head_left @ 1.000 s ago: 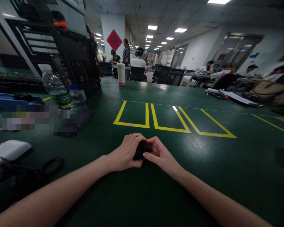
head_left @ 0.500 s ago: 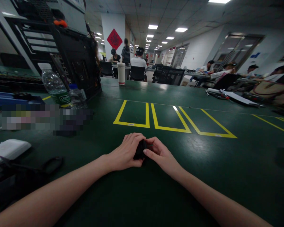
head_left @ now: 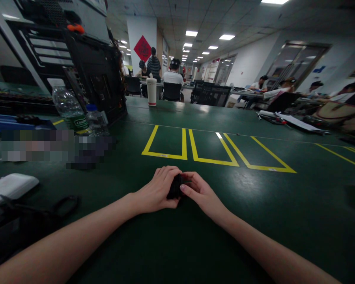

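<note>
A small black object (head_left: 174, 187), dark and boxy with its kind not clear, stands at the green table's near middle. Around its left side and top wraps my left hand (head_left: 157, 190), thumb low in front and fingers closed over it. My right hand (head_left: 201, 193) is on its right side, fingers curled behind and thumb tip against the front edge. Much of the object is hidden by my fingers.
Yellow tape outlines (head_left: 215, 161) mark the green table (head_left: 239, 225) beyond my hands. Left are plastic bottles (head_left: 68, 106), a white box-shaped thing (head_left: 14, 187), a black strap (head_left: 66, 205) and a black computer case (head_left: 97, 79). A white cup (head_left: 152, 92) stands farther back. Several people sit beyond.
My right thumb has shifted very slightly right along the black object's edge. My left hand keeps its place. A standing person in the background has moved a little left.
</note>
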A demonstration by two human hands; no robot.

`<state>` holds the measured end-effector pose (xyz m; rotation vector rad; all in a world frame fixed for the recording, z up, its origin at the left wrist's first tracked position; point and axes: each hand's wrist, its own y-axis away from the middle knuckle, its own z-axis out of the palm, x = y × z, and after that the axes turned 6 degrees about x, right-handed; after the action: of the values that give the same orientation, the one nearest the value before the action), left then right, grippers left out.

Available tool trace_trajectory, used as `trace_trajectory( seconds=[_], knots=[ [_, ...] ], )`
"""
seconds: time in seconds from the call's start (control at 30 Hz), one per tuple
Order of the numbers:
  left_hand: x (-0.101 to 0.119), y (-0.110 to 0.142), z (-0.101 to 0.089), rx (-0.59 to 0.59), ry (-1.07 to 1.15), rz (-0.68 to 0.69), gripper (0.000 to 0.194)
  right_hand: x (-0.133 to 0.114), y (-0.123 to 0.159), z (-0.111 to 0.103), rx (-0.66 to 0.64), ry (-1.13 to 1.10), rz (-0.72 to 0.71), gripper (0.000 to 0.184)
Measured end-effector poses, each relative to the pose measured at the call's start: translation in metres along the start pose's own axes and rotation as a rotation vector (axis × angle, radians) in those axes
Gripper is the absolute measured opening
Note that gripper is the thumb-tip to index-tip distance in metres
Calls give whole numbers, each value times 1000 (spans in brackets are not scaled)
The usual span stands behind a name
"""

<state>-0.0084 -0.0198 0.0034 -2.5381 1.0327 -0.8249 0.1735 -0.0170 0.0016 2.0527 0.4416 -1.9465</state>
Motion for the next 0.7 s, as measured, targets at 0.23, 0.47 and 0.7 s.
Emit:
trace_trajectory(
  seconds=[0.23,0.47,0.7],
  knots=[
    [-1,1,0,-11,7,-4,61,1,1,0,-92,-79,-52,26],
    [0,0,-2,-25,3,-14,59,3,-1,1,-19,-37,-47,17],
    [0,0,0,-17,0,-5,59,3,-1,-1,-52,-34,-9,25]
  ],
)
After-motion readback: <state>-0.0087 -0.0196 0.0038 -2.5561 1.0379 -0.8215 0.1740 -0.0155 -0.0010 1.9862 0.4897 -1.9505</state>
